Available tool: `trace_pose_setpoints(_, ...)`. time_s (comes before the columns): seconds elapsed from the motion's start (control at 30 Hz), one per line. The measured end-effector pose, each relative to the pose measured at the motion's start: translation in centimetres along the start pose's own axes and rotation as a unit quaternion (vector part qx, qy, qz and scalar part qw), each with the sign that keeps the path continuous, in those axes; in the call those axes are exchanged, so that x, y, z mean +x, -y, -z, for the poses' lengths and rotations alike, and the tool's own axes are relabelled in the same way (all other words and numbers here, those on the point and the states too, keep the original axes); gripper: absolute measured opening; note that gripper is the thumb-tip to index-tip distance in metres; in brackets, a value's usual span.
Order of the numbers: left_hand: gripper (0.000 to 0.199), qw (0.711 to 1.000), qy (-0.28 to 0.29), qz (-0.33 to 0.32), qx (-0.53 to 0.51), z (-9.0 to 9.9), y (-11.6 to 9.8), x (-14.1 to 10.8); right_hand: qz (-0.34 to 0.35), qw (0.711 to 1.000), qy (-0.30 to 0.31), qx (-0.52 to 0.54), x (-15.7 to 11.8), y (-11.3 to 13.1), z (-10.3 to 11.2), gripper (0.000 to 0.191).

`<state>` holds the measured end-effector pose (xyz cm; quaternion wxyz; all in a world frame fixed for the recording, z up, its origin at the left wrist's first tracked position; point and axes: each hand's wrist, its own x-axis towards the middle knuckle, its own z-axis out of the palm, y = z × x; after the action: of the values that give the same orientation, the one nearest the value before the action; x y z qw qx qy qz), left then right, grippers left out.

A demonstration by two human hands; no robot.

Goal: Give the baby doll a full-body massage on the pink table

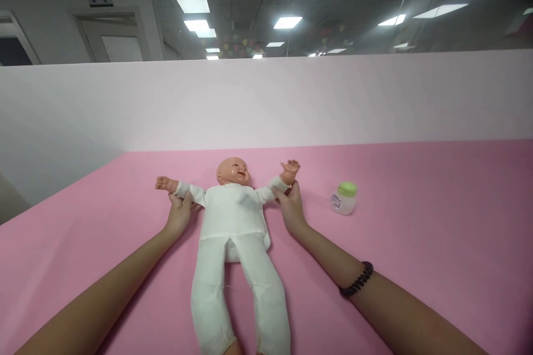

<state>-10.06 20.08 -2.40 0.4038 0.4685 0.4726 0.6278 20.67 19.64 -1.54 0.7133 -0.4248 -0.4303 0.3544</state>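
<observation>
Head view, and there's one doll (235,211) on its back on the pink surface (416,255), right between two hands, with one green-lidded jar (344,199) well apart, beyond the right hand! Both forearms reach forward from the lower corners, one black coiled band (358,280) on the right. The left hand (180,213) closes thumb and fingers on one sleeve near the cuff; the right hand (292,208) pinches the other, fingertips partly hidden.

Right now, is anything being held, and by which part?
A doll: the left hand grips one sleeved forearm, the right hand the other.
</observation>
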Motion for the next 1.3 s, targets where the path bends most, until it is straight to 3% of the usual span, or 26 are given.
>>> trace_pose_setpoints(0.07, 0.027, 0.994, -0.027, 0.086, -0.064, 0.1, -0.2, 0.5, -0.101, 0.991, -0.063, 0.062, 1.2, -0.9, 0.5, 0.036)
trace_pose_setpoints(0.13, 0.016, 0.987, -0.036, 0.129, -0.091, 0.1, -0.5, 0.8, -0.179, 0.975, -0.084, 0.105, 2.1, -1.5, 1.0, 0.031)
trace_pose_setpoints(0.2, 0.013, 0.985, -0.039, 0.135, -0.098, 0.1, -0.8, 0.8, -0.204, 0.967, -0.084, 0.125, 2.4, -1.7, 1.2, 0.034)
trace_pose_setpoints(0.27, 0.015, 0.988, -0.03, 0.117, -0.098, 0.0, -0.9, 0.6, -0.184, 0.971, -0.084, 0.128, 2.2, -1.5, 1.2, 0.041)
trace_pose_setpoints(0.43, 0.038, 0.999, -0.038, 0.033, -0.019, -0.3, -0.7, -0.2, -0.071, 0.993, -0.09, -0.006, 0.7, -0.3, 0.5, 0.044)
trace_pose_setpoints(0.5, 0.046, 0.997, -0.017, -0.03, 0.064, -0.4, -0.5, -0.7, 0.014, 0.997, -0.041, -0.066, 0.0, 0.2, 0.4, 0.045)
trace_pose_setpoints(0.57, 0.047, 0.985, 0.033, -0.096, 0.14, -0.6, -0.6, -1.3, 0.113, 0.984, 0.063, -0.118, -0.6, 0.4, 0.5, 0.044)
trace_pose_setpoints(0.63, 0.045, 0.959, 0.102, -0.163, 0.207, -0.7, -0.7, -1.9, 0.217, 0.938, 0.202, -0.177, -1.1, 0.5, 0.6, 0.043)
trace_pose_setpoints(0.7, 0.04, 0.919, 0.16, -0.223, 0.284, -0.8, -1.0, -2.4, 0.316, 0.865, 0.313, -0.232, -1.3, 0.5, 0.8, 0.044)
trace_pose_setpoints(0.77, 0.038, 0.884, 0.184, -0.258, 0.344, -0.8, -1.1, -2.6, 0.383, 0.811, 0.354, -0.265, -1.4, 0.3, 0.8, 0.046)
trace_pose_setpoints(0.87, 0.039, 0.871, 0.189, -0.27, 0.364, -0.6, -1.1, -2.5, 0.408, 0.799, 0.347, -0.273, -1.4, 0.1, 0.9, 0.049)
trace_pose_setpoints(0.93, 0.039, 0.881, 0.184, -0.27, 0.343, -0.6, -0.9, -2.3, 0.374, 0.828, 0.33, -0.255, -1.5, 0.2, 0.8, 0.048)
trace_pose_setpoints(1.0, 0.039, 0.908, 0.165, -0.249, 0.295, -0.6, -0.6, -2.1, 0.301, 0.88, 0.292, -0.223, -1.7, 0.4, 0.6, 0.046)
trace_pose_setpoints(1.13, 0.047, 0.983, 0.087, -0.107, 0.123, -0.7, -0.1, -1.2, 0.109, 0.982, 0.108, -0.11, -1.3, 0.8, -0.1, 0.036)
trace_pose_setpoints(1.2, 0.043, 0.999, 0.033, -0.005, 0.012, -0.7, -0.2, -0.6, 0.002, 1.0, -0.004, -0.028, -0.5, 0.6, -0.2, 0.037)
trace_pose_setpoints(1.3, 0.021, 0.985, -0.012, 0.121, -0.127, -0.4, -0.8, 0.2, -0.179, 0.974, -0.103, 0.09, 0.9, 0.3, 0.0, 0.032)
